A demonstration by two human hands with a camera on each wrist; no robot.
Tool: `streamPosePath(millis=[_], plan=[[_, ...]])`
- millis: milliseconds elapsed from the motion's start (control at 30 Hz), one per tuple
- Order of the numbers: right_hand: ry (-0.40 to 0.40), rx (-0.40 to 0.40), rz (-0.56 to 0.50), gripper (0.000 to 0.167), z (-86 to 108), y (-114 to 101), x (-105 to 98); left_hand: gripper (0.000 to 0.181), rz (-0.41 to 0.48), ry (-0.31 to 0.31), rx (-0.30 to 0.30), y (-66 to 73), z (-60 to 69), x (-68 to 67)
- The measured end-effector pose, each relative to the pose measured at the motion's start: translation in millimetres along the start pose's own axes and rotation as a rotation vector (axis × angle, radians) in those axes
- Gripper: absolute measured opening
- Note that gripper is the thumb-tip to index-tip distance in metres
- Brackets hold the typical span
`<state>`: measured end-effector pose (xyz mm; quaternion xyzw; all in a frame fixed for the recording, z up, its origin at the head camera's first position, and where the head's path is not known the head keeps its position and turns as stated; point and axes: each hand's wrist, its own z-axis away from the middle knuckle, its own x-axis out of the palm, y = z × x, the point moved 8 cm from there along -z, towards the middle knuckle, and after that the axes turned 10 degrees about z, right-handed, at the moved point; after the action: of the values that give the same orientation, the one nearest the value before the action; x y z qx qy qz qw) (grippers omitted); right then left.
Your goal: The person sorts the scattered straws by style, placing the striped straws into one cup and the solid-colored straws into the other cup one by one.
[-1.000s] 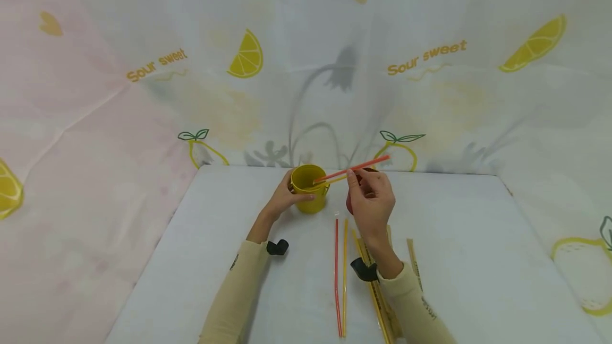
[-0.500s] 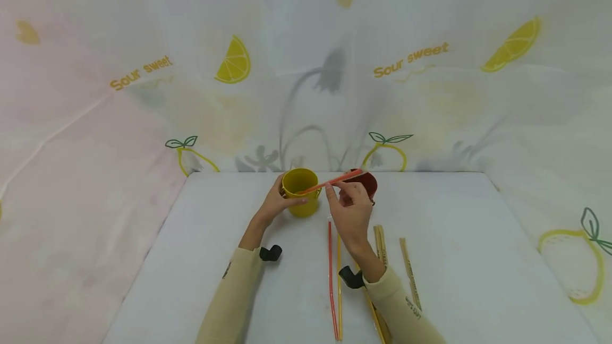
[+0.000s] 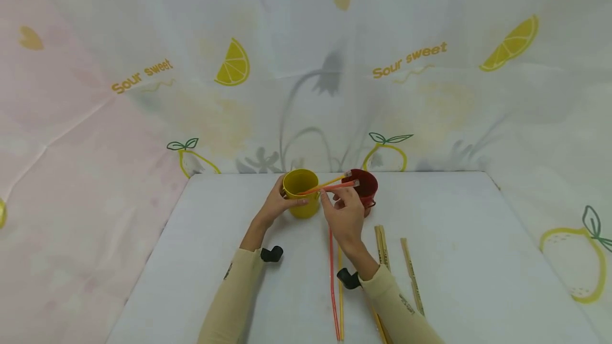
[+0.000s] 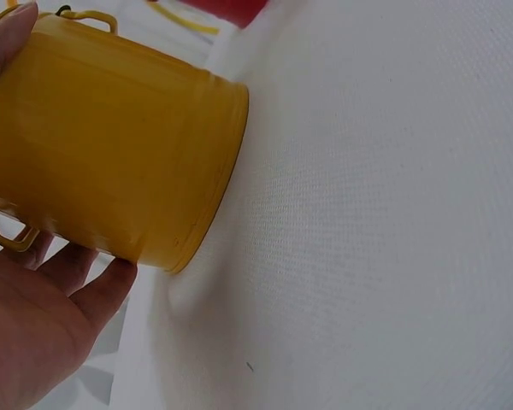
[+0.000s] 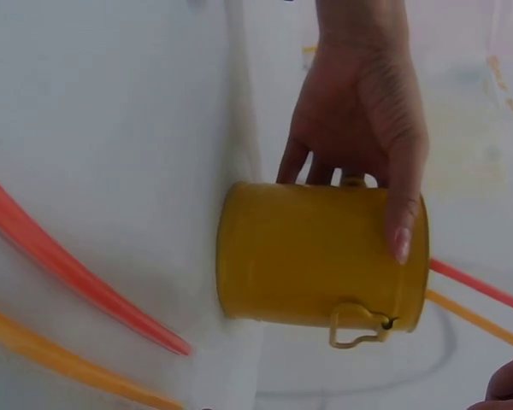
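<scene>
Straws [image 3: 332,181], red and yellow: ends inside yellow bucket [image 3: 306,210], not yet released. Right hand [image 3: 346,217]: fingers pinched on them; left hand [image 3: 275,204]: fingers curled round bucket. Second straw pair [image 3: 332,277] lies unplaced on tabletop [image 3: 454,216].

Light on my left hand [image 3: 277,203] and right hand [image 3: 346,216]: soft, even, slightly dim; direction unclear to me.
Yellow bucket [image 4: 111,145]: blurry-edged shadow on the cloth just past my left fingertips [image 4: 111,286]; dark inside.
Wrapped straw ends [image 3: 353,179]: small pale glints beside my right fingers.
2 table straws [image 5: 77,275], right wrist view: blurred, well apart from my left hand.
Backdrop [image 5: 470,154], same view: hazy, out of focus behind my left hand.
Head view: wide-angle stretch farthest from my fingers.
</scene>
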<state>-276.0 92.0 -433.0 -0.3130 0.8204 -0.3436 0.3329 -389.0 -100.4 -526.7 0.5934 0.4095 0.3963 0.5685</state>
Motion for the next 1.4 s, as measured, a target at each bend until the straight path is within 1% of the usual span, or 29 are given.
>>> streamPosePath(millis=[133,267,467,600,733,833,967,1133,1267,1400], plan=[[-0.032,0.017,0.031,0.012,2.2,5.4,7.6,0.088,0.010,0.005,0.000,-0.6,-1.0,-0.6],[-0.054,0.050,0.028,0.014,2.2,9.4,13.7,0.085,0.009,0.018,0.012,-0.5,-0.8,-1.2],[-0.059,0.089,0.069,0.023,3.1,13.6,18.8,0.083,-0.001,0.031,0.023,-1.4,-0.4,-1.7],[-0.071,0.083,0.096,0.018,1.7,14.6,23.7,0.083,-0.003,0.029,0.028,-0.8,-0.2,-1.6],[-0.090,0.091,0.116,0.013,0.4,17.0,28.7,0.084,0.000,0.011,0.028,-0.4,0.4,-0.6],[-0.105,0.102,0.127,0.015,-0.3,18.9,31.6,0.084,-0.001,-0.010,0.017,11.7,6.3,3.5],[-0.121,0.116,0.136,0.016,-0.8,20.9,33.1,0.082,-0.005,-0.021,-0.007,27.5,14.3,8.2],[-0.140,0.109,0.158,0.016,-3.0,21.8,29.5,0.082,-0.006,-0.015,-0.022,27.4,15.2,8.3],[-0.171,0.104,0.189,0.018,-4.3,22.5,25.6,0.083,-0.008,-0.013,-0.019,28.1,15.1,7.9],[-0.207,0.071,0.200,0.019,-5.6,18.4,18.8,0.084,-0.002,-0.018,-0.016,28.6,14.6,8.2]])
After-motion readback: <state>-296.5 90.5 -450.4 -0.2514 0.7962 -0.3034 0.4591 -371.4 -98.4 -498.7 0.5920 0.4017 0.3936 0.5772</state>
